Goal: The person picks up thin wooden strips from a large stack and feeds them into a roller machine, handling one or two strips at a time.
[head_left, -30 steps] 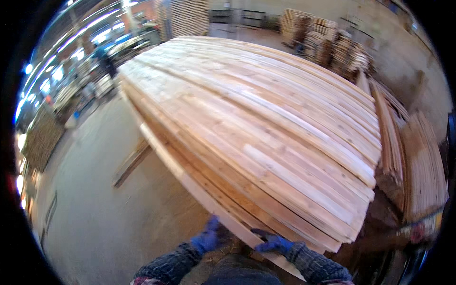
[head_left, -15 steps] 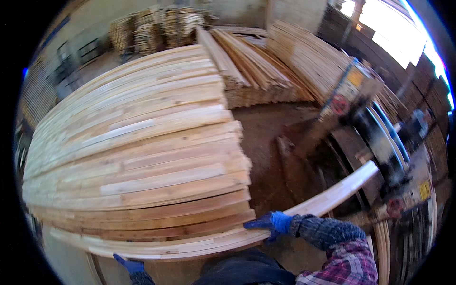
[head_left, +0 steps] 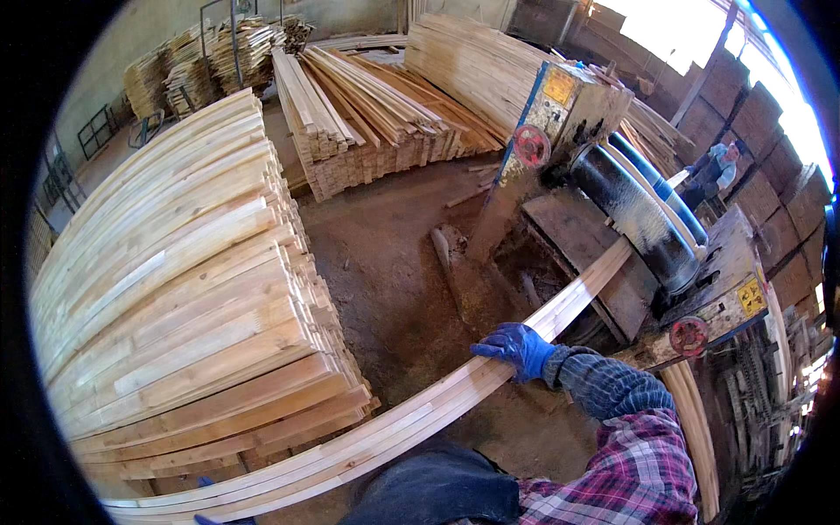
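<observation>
My right hand (head_left: 522,349), in a blue glove, wraps over a bundle of long pale wooden boards (head_left: 420,411), thumb side toward the machine. From the lower left the boards run in front of my body, and their far end (head_left: 612,255) lies on the bed at the black roller of a machine (head_left: 630,210). My left hand (head_left: 219,520), also blue-gloved, is at the lower edge. Only bits of it show on both sides of the boards, closed round them; the rest is hidden.
A large stack of boards (head_left: 192,289) stands at the left, with more timber (head_left: 385,114) beyond. Red handwheels (head_left: 531,145) sit on the machine's side posts. Another person (head_left: 717,171) is behind the machine. Upright strips (head_left: 691,429) stand at the right.
The boards have moved right and forward, away from the stack's edge, their far end now at the roller. My right hand has gone forward with them. The view has turned right.
</observation>
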`<action>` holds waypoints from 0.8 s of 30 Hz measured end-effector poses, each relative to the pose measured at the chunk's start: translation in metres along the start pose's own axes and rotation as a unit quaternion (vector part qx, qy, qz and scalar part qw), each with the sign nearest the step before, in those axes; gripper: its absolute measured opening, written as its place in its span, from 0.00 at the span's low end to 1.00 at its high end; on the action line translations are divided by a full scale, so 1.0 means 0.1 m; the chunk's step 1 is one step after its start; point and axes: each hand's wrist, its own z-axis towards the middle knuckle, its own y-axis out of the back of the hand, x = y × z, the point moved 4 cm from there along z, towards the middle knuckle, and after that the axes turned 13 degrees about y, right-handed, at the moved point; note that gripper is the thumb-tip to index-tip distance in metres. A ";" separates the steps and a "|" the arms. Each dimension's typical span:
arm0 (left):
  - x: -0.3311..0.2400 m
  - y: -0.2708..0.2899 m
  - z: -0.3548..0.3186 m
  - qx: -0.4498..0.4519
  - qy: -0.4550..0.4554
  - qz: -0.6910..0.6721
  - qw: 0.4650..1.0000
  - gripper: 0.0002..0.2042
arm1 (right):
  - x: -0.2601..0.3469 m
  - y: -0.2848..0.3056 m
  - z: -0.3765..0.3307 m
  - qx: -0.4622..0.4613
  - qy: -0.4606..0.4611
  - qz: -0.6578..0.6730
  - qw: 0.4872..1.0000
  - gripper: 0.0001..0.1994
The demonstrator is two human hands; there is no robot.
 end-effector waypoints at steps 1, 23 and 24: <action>-0.01 0.03 0.07 0.001 -0.032 0.056 0.998 0.41 | -0.05 -0.01 -0.02 -0.004 0.005 -0.011 1.000 0.56; 0.90 -1.35 -1.04 0.260 0.034 0.510 0.819 0.21 | 0.57 -0.46 0.97 -0.055 0.112 0.145 0.982 0.44; 0.69 -1.36 -1.00 0.239 -0.020 0.559 0.793 0.25 | 0.51 -0.45 0.90 -0.043 0.095 0.141 0.985 0.44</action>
